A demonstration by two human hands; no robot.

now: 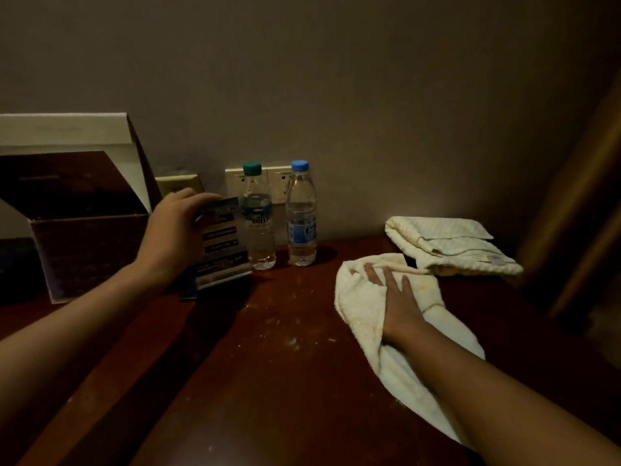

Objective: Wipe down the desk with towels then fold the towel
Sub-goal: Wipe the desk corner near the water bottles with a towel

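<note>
Desk wipe: both hands engaged

Towel [363, 317], cream, lies bunched on the dark wooden desk [268, 381] at right, pinned under the right hand [393, 297], palm flat and fingers spread, not gripping. Left hand [174, 230] grasps the top of a printed card stand [221, 243] beside two water bottles: green-capped [257, 220] and blue-capped [302, 216]. A second towel [450, 245] lies folded near the wall. White specks mark the desk surface.

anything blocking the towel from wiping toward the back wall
Yes. Two water bottles stand by the wall left of the towel under the right hand; the left hand holds a card stand.
</note>
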